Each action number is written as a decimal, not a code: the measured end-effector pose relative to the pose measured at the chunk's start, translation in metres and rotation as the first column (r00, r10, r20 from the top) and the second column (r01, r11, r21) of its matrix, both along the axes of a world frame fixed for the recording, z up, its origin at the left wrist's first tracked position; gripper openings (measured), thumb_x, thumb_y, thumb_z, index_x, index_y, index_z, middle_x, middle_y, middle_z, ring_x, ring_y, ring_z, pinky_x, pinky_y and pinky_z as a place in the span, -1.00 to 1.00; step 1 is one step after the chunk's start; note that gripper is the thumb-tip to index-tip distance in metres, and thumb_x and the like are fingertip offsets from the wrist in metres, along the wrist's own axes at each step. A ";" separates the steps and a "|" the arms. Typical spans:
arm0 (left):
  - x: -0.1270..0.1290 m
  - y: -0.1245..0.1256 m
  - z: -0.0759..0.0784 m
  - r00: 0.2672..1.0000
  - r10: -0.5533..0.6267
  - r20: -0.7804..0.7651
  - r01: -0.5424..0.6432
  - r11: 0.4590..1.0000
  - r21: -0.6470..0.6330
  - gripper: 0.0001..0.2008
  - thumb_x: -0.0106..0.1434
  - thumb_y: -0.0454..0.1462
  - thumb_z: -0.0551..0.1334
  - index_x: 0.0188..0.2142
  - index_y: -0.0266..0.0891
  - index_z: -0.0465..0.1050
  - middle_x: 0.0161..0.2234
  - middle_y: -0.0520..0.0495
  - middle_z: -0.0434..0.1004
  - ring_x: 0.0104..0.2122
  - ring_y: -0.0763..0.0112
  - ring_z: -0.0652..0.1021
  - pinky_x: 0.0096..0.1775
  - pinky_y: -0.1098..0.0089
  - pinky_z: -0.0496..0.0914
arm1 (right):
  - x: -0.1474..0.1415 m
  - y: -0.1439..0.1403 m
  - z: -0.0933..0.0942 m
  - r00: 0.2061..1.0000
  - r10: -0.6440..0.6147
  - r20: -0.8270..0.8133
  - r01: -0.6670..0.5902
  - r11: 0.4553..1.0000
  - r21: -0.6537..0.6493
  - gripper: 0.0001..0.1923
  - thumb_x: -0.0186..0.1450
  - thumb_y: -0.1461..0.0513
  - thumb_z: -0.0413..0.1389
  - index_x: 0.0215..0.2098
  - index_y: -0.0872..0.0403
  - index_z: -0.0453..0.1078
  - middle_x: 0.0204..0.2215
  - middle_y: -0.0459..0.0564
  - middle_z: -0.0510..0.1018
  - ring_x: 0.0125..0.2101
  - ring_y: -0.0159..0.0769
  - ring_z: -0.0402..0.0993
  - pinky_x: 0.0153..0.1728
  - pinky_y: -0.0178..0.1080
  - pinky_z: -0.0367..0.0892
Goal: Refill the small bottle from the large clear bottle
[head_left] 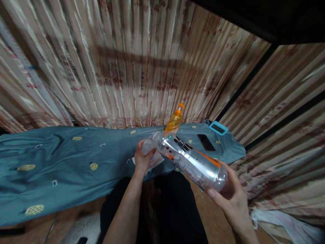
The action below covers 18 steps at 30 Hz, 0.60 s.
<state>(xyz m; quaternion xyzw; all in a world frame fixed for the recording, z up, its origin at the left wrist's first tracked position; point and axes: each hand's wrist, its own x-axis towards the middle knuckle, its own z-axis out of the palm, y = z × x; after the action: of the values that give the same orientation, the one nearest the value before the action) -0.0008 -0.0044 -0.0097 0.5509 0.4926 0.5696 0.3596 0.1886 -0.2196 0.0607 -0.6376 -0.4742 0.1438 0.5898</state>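
- Head view: a large clear plastic bottle with an orange-and-black label is held slantwise in mid-air over the near edge of the table, neck up and to the far left, base down and to the near right.
- The left hand is closed around the neck end, fingers wrapped about the cap region; a crumpled white cloth or tissue shows just beneath it — whether the fingers pinch it too, I cannot tell.
- The right hand cups the base from below, thumb pressed on the bottle's side, fingers curled under and gripping.
- By my reckoning the bottle looks empty or nearly so, hence light; its thin wall would dent under a hard squeeze, and the smooth, shiny surface could slip.
- The firmest holds, I judge, are the stiff neck and the ribbed base — just where the hands sit now.
- Behind the bottle, a small amber pump bottle with an orange nozzle stands upright on the table covered in teal cloth with gold medallions.
- To the far right lie a black phone and, just beyond it, a small device with a light-blue frame.
- Pleated beige curtains with reddish print hang at the back.
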 end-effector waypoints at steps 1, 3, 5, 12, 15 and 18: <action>0.000 0.000 0.000 1.000 -0.001 0.007 0.001 1.000 -0.001 -0.56 -0.05 -0.15 0.38 -0.14 -0.14 0.41 -0.21 -0.02 0.59 -0.21 0.23 0.59 -0.13 0.24 0.47 | 0.000 0.000 -0.001 1.000 -0.002 -0.006 0.002 1.000 0.003 -0.26 0.14 0.04 0.37 0.22 -0.04 0.27 0.03 0.07 0.59 -0.08 -0.05 0.62 -0.15 -0.19 0.55; 0.001 0.001 -0.001 1.000 0.001 0.010 0.000 1.000 -0.006 -0.55 -0.05 -0.14 0.38 -0.13 -0.14 0.41 -0.20 -0.03 0.59 -0.20 0.22 0.59 -0.11 0.23 0.47 | 0.001 0.001 -0.002 1.000 -0.006 -0.010 0.007 1.000 0.010 -0.28 0.16 0.03 0.35 0.22 -0.04 0.28 0.01 0.06 0.61 -0.08 -0.05 0.62 -0.14 -0.17 0.54; 0.002 0.001 -0.002 1.000 0.011 -0.003 -0.011 1.000 -0.009 -0.54 -0.04 -0.15 0.38 -0.12 -0.15 0.41 -0.18 -0.04 0.59 -0.17 0.21 0.59 -0.07 0.22 0.46 | 0.001 0.003 -0.003 1.000 -0.003 -0.012 0.003 1.000 0.017 -0.30 0.18 0.02 0.33 0.22 -0.03 0.28 -0.01 0.07 0.62 -0.08 -0.05 0.63 -0.12 -0.16 0.54; 0.002 0.002 -0.003 1.000 -0.009 0.020 0.009 1.000 0.016 -0.56 -0.05 -0.20 0.37 -0.14 -0.16 0.41 -0.20 -0.02 0.59 -0.19 0.23 0.58 -0.09 0.23 0.46 | 0.000 0.006 0.003 1.000 0.013 -0.004 -0.013 0.999 0.038 -0.30 0.14 0.03 0.37 0.18 0.00 0.31 -0.06 0.05 0.65 -0.13 -0.10 0.65 -0.20 -0.22 0.55; 0.003 0.002 -0.003 1.000 -0.003 0.026 0.002 1.000 0.025 -0.56 -0.07 -0.22 0.37 -0.14 -0.17 0.41 -0.19 -0.03 0.59 -0.18 0.23 0.59 -0.08 0.24 0.46 | -0.002 0.006 0.005 1.000 0.005 -0.002 -0.005 0.999 0.051 -0.28 0.10 0.05 0.40 0.16 0.01 0.33 -0.05 0.05 0.64 -0.14 -0.10 0.65 -0.23 -0.25 0.54; 0.003 0.003 -0.004 1.000 0.008 0.019 -0.008 1.000 0.027 -0.57 -0.07 -0.22 0.37 -0.15 -0.16 0.42 -0.18 -0.04 0.60 -0.17 0.22 0.58 -0.09 0.24 0.45 | -0.007 0.002 0.005 1.000 0.006 -0.017 -0.005 0.999 0.051 -0.25 0.09 0.09 0.42 0.20 -0.02 0.31 0.03 0.06 0.60 -0.07 -0.09 0.61 -0.17 -0.24 0.53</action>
<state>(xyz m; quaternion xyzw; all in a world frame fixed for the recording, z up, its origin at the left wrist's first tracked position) 0.0021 -0.0017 -0.0141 0.5483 0.4838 0.5828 0.3545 0.1820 -0.2181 0.0659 -0.6198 -0.4741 0.1388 0.6097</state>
